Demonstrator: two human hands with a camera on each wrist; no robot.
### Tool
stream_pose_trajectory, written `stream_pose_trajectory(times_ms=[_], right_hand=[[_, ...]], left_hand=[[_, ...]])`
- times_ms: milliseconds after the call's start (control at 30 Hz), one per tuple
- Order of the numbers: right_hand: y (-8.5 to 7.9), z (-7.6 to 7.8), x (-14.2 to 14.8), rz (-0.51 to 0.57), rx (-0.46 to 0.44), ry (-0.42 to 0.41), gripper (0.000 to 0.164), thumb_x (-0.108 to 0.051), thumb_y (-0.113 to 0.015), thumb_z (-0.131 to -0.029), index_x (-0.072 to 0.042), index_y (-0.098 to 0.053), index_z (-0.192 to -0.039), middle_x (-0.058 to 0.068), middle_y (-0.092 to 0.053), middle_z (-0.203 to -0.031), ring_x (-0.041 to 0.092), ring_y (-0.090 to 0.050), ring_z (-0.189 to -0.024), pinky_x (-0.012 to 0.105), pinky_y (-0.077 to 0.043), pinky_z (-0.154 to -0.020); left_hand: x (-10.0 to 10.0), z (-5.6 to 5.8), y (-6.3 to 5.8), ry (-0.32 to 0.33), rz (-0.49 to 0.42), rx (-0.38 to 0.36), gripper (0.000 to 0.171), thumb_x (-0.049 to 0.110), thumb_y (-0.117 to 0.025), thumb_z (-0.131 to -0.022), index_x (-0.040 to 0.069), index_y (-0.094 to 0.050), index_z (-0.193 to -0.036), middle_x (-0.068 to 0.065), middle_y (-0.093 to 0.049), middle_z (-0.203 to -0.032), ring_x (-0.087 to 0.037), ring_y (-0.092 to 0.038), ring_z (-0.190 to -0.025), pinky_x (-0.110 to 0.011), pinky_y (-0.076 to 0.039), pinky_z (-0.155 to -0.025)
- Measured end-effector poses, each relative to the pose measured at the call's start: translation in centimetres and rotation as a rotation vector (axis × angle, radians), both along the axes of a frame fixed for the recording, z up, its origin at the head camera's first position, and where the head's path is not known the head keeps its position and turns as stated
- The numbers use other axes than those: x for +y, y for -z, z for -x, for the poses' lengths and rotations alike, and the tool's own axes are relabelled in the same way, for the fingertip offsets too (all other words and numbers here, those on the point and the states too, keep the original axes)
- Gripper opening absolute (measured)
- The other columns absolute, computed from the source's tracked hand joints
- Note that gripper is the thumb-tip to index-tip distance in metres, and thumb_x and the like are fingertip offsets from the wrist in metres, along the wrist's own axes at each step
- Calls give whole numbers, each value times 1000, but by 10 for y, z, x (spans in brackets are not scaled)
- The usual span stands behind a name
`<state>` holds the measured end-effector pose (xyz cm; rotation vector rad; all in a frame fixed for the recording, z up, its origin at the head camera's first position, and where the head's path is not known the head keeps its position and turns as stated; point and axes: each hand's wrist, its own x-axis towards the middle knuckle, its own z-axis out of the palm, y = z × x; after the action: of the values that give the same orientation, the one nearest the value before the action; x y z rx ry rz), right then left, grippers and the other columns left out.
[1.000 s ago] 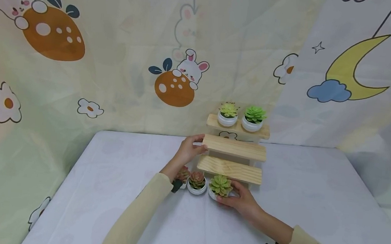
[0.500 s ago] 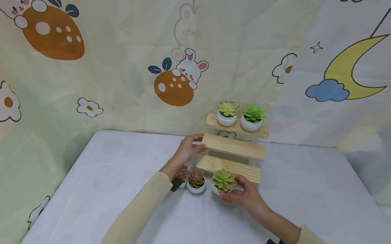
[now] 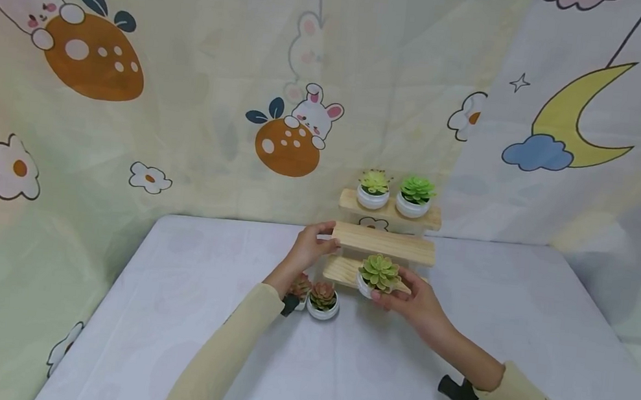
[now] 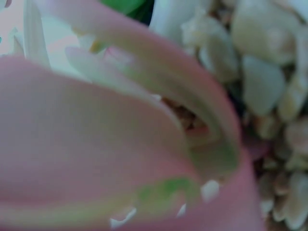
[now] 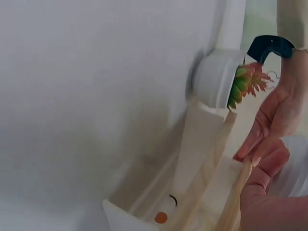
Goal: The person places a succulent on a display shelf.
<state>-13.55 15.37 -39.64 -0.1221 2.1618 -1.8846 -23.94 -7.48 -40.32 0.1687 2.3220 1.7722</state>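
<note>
Right hand (image 3: 419,305) is grasping a green rosette succulent (image 3: 379,272) in a round white pot (image 3: 365,287) between its fingers (image 3: 411,277), near a grained pale-wood stepped rack (image 3: 383,242), left hand (image 3: 311,245) is gripping that rack's left end.

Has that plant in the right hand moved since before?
Yes: against the lowest wooden shelf, the held plant has moved up and slightly right in the head view.
</note>
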Motion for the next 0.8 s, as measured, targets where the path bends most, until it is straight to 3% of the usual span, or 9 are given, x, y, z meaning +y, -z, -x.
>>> stream_pose_trajectory(times_ms=[333,600,800], right_hand=[[-11,21,-2,-2,71,94,71,-15,-76,-87,-4,-38,-145,15,-39,-146,1,-62,-96,16,-55,-81],[-18,49,-11,-8,97,147,72,-27,-76,-87,-8,-39,-146,10,-39,-145,9,-62,-103,16,-54,-82],[-17,60,-14,32,80,147,75,-26,-77,-86,-7,-37,-147,11,-34,-149,16,-60,-111,20,-56,-84]], left_hand=[[0,-1,-2,-5,7,-1,53,2,-62,-95,-1,-43,-145,-22,-55,-134,-29,-67,-105,-27,-59,-85],[-1,0,-1,-12,-1,-9,54,2,-63,-94,-1,-44,-145,-22,-55,-134,-30,-67,-105,-28,-58,-86],[0,1,1,-8,-32,-2,53,1,-62,-94,-3,-44,-144,-24,-54,-134,-33,-66,-107,-28,-58,-86]])
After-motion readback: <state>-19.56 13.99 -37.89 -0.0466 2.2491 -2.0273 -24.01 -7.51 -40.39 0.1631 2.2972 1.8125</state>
